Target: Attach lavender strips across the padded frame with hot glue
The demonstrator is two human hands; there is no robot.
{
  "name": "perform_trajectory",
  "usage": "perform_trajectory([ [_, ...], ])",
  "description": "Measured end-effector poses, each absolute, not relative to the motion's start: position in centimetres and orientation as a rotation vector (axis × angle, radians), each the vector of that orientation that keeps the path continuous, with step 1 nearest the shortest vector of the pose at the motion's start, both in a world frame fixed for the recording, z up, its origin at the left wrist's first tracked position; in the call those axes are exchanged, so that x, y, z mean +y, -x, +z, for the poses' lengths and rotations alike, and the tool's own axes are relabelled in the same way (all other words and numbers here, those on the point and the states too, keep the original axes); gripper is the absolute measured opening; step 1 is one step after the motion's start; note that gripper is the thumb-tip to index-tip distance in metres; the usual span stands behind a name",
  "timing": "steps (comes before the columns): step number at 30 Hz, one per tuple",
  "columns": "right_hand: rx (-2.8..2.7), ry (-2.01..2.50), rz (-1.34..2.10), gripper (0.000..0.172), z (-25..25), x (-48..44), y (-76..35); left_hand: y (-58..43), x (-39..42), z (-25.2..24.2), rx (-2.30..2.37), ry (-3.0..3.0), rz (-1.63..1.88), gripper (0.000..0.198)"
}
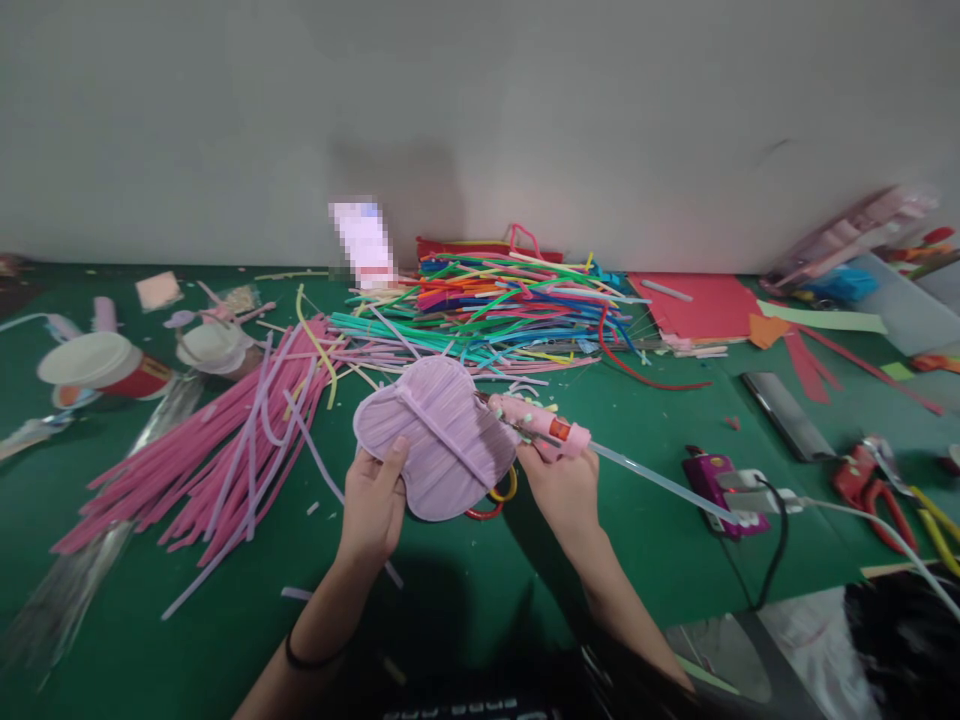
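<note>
My left hand (pixel 373 508) grips the lower left edge of a flat lilac lobed piece (pixel 439 450), thumb on top. It appears to be made of pipe cleaners laid side by side, with a strip running diagonally across its face. In my right hand (pixel 562 495) is a pink glue gun (pixel 534 418), a long translucent glue stick (pixel 660 478) jutting from its back. The gun's nozzle is at the piece's right edge; whether it touches cannot be made out. Red and yellow loops (pixel 504 490), perhaps handles, show partly behind the piece.
Pink pipe cleaners (pixel 217 450) lie left, a multicoloured heap (pixel 502 305) behind. Paper cups (pixel 112 365) stand far left. On the right are red sheets (pixel 694 305), a dark phone (pixel 787 415), a purple power strip (pixel 724 490) with cables, and red-handled pliers (pixel 874 490). A blurred bright screen (pixel 365 243) leans at the wall.
</note>
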State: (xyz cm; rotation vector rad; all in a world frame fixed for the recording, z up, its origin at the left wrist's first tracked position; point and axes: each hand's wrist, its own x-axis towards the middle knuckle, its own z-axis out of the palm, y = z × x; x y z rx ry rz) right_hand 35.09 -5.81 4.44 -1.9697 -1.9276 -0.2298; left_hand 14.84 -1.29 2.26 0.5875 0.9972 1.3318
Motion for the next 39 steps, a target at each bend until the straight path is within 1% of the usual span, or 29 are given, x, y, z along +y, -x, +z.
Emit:
perform_trajectory([
  [3, -1.956, 1.989, -0.274, 0.023, 4.1, -5.9, -35.2, -14.8, -1.3, 2.2, 0.994, -0.58, 1.338, 0.051],
  [11, -1.974, 2.022, -0.257, 0.024, 3.8, -6.1, -34.9, -14.8, -1.1, 2.4, 1.015, -0.539, 1.373, 0.05],
  [24, -1.864, 2.006, -0.027, 0.027, 3.8, -6.0, -34.8, -14.8, -1.0, 2.6, 1.018, -0.529, 1.414, 0.04],
  [28, -1.859, 1.989, -0.02, 0.026, 3.9, -6.0, -34.4, -14.8, -0.9, 2.6, 1.026, -0.528, 1.418, 0.039],
  [33, -1.418, 1.9, 0.264, 0.019, 4.1, -6.1, -33.6, -14.7, -0.9, 2.5, 1.033, -0.531, 1.41, 0.037],
  [37, -1.138, 1.807, 0.467, 0.025, 4.1, -6.1, -33.3, -14.6, -0.9, 2.4, 1.039, -0.537, 1.408, 0.037],
  [39, -1.059, 1.774, 0.51, 0.023, 4.1, -6.0, -33.2, -14.7, -0.9, 2.4, 1.035, -0.554, 1.406, 0.039],
])
